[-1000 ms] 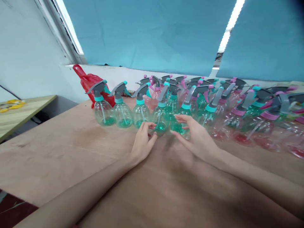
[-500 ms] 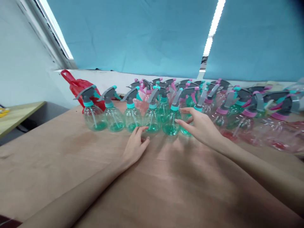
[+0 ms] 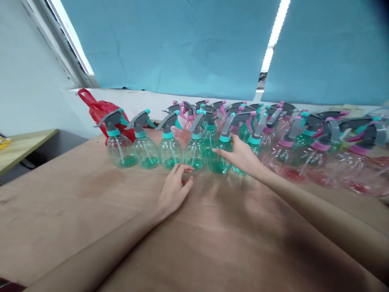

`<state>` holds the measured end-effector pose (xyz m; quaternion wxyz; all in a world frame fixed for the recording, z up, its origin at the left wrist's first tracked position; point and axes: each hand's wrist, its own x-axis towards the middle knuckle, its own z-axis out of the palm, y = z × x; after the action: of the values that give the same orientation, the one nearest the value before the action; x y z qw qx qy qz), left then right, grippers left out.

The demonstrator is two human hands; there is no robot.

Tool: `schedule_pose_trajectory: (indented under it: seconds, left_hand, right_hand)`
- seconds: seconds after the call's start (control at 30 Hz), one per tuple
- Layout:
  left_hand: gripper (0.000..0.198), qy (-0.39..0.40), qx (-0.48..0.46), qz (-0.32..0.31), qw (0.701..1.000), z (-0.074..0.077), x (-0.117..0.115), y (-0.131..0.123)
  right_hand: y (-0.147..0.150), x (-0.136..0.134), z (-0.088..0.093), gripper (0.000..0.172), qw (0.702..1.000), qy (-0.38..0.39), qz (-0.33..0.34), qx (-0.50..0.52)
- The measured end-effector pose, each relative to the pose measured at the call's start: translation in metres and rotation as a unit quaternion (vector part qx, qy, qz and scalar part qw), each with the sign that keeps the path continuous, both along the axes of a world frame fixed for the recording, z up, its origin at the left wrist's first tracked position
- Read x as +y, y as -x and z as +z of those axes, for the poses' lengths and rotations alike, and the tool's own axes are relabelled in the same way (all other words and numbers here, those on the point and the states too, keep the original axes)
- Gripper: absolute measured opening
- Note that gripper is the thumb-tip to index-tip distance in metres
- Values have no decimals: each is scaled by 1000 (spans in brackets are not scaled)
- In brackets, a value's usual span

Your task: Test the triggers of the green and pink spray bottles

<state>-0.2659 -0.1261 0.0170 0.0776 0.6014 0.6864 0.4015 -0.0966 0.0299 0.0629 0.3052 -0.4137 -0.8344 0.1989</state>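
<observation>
Clear spray bottles with teal collars and grey trigger heads stand in a front row on the brown table (image 3: 121, 251). My right hand (image 3: 243, 156) has its thumb and fingers around the upper body of one green-tinted bottle (image 3: 219, 164), which stands upright on the table. In front of another teal-collared bottle (image 3: 195, 156), my left hand (image 3: 176, 188) rests near the tabletop, fingers apart and curved, holding nothing. A further teal-collared bottle (image 3: 171, 152) is just behind its fingertips.
Pink-collared bottles (image 3: 322, 162) crowd the right side, with more spray bottles behind the front row. A red plastic bag (image 3: 105, 109) lies at the back left. Beyond the table's left edge is a wooden surface (image 3: 30, 146). Blue cloth (image 3: 182, 48) hangs behind.
My right hand has moved left and closed around the green-tinted bottle. My left hand has shifted very slightly, with its fingers still apart.
</observation>
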Motion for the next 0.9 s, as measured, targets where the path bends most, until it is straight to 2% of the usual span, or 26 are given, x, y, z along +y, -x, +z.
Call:
schedule_pose_trajectory:
  seconds: [0.1,0.23,0.5,0.6,0.7,0.9]
  left_hand:
    - [15,-1,-7,-10,1000,1,-2,-3]
    - [15,-5,-16,-24,1000,3,-4,-8]
    - [10,12,-49,-54,997,11,-16,-27]
    - [14,26,-77,-64,995,14,-18,-34]
    - [21,37,-93,-73,992,14,-17,-39]
    - [36,28,-97,-133,986,22,-18,-57]
  right_hand:
    - [3,1,1,48,999,-18,-20,-21]
    - [-2,-3,1,43,999,-23,-14,-38]
    - [-39,-42,4,48,996,-41,13,-80]
    - [-49,-57,11,47,994,-43,16,-97]
    - [-57,-67,16,45,993,-57,47,-91]
    - [-76,-74,8,40,986,-108,110,-59]
